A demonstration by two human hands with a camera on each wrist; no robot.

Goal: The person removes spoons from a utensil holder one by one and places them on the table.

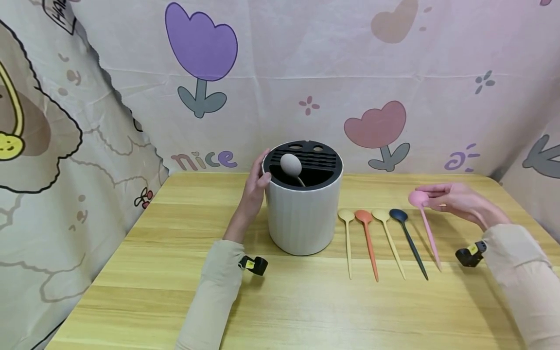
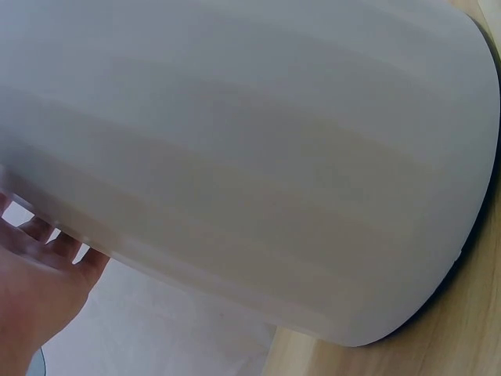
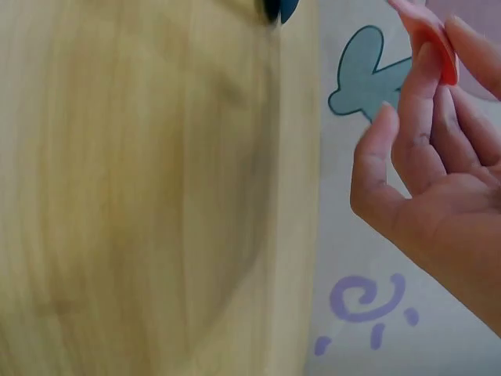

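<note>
A white ribbed utensil holder (image 1: 302,221) with a black slotted top (image 1: 306,150) stands upright near the middle of the table. A spoon with a pale grey head (image 1: 290,165) leans out of its large front opening. My left hand (image 1: 255,187) rests against the holder's left side, thumb near the rim; its fingers touch the ribbed wall in the left wrist view. At the right, my right hand (image 1: 459,201) pinches a pink spoon (image 1: 428,228) by its head, the handle slanting down toward the table. In the right wrist view the spoon's head (image 3: 438,51) sits between thumb and fingers.
Left of the pink spoon, several spoons lie in a row: a cream one (image 1: 348,238), an orange one (image 1: 368,238), another cream one (image 1: 390,238) and a dark blue one (image 1: 411,238). A printed cloth (image 1: 280,87) hangs behind the wooden table (image 1: 306,306).
</note>
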